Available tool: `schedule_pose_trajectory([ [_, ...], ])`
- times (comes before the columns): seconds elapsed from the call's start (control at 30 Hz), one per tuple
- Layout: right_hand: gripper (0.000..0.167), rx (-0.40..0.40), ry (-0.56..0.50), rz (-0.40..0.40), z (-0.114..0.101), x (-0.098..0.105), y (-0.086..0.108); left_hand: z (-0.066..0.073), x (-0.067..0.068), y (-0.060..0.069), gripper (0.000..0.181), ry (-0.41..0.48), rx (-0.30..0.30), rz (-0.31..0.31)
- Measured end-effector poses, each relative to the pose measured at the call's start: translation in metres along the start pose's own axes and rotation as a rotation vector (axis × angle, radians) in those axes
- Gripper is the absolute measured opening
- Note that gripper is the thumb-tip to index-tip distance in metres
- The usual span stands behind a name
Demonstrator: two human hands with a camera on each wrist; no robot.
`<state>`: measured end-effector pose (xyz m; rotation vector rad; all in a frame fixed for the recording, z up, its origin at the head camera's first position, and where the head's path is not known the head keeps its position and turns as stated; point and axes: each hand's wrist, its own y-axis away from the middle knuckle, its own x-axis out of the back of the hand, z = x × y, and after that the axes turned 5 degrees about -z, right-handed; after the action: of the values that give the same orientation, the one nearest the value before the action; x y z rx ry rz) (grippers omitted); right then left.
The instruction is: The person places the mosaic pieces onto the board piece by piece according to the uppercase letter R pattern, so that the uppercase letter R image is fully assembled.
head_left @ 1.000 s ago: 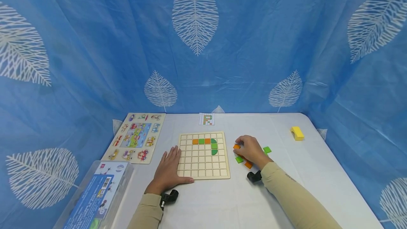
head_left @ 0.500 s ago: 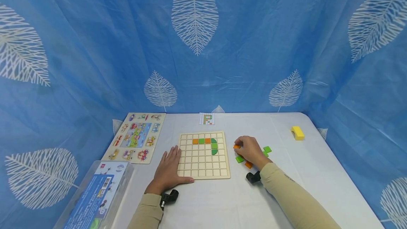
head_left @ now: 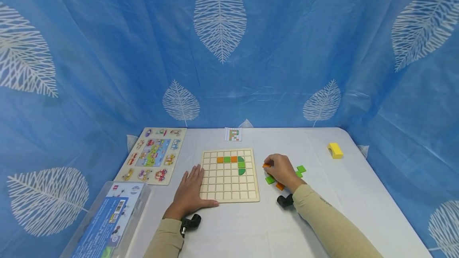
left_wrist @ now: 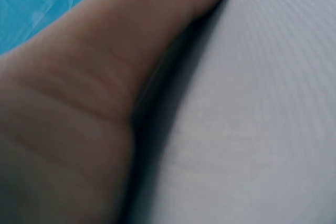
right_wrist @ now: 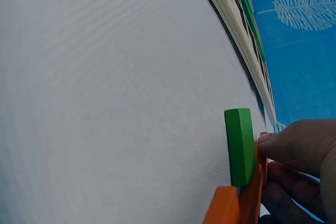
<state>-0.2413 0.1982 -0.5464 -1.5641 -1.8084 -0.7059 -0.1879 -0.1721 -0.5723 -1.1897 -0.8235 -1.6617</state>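
Observation:
In the head view, my left hand [head_left: 189, 190] lies flat along the left side of the wooden grid board [head_left: 215, 186], fingers straight, thumb at its front edge. Orange and light green square tiles and two dark green rounded tiles form a hook on the board's upper cells. Right of the board, my right hand [head_left: 283, 171] pinches an orange tile [head_left: 266, 165] between thumb and fingers, low over a loose pile. The right wrist view has the thumb [right_wrist: 289, 142] against that tile, beside a green tile [right_wrist: 240, 145] and another orange tile [right_wrist: 223, 205]. The palm hides part of the pile.
A small pattern card [head_left: 233, 134] lies behind the board. To the left are a picture puzzle board [head_left: 172, 142] and a clear plastic case [head_left: 141, 198]. A yellow arch block [head_left: 335, 150] sits at the far right. Blue curtain [head_left: 272, 71] surrounds the white table.
My right hand has shifted very slightly to the left with the orange tile at its fingertips. The left hand and the board have stayed in place.

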Motion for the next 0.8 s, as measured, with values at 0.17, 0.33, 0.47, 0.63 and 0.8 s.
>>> schedule_pose_trajectory([
  [0.17,0.015,0.019,0.006,0.015,0.0,-0.0015,0.0002,-0.0011,-0.0016,-0.0005,0.148,0.0,0.0,0.003],
  [0.33,0.014,0.03,-0.011,0.019,-0.002,-0.0025,0.0005,-0.0019,-0.0033,-0.0006,0.149,0.004,0.005,0.0],
  [0.47,0.013,0.045,-0.009,0.02,-0.0026,-0.0039,0.0004,-0.0015,-0.0035,-0.0003,0.148,0.002,0.002,0.003],
  [0.63,0.013,0.054,-0.009,0.026,-0.0038,-0.0049,0.0001,-0.0008,-0.0033,-0.0003,0.148,0.005,0.001,0.009],
  [0.8,0.014,0.07,-0.017,0.032,-0.0069,-0.0057,0.0002,-0.0009,-0.0036,-0.0006,0.148,0.01,0.005,0.009],
])
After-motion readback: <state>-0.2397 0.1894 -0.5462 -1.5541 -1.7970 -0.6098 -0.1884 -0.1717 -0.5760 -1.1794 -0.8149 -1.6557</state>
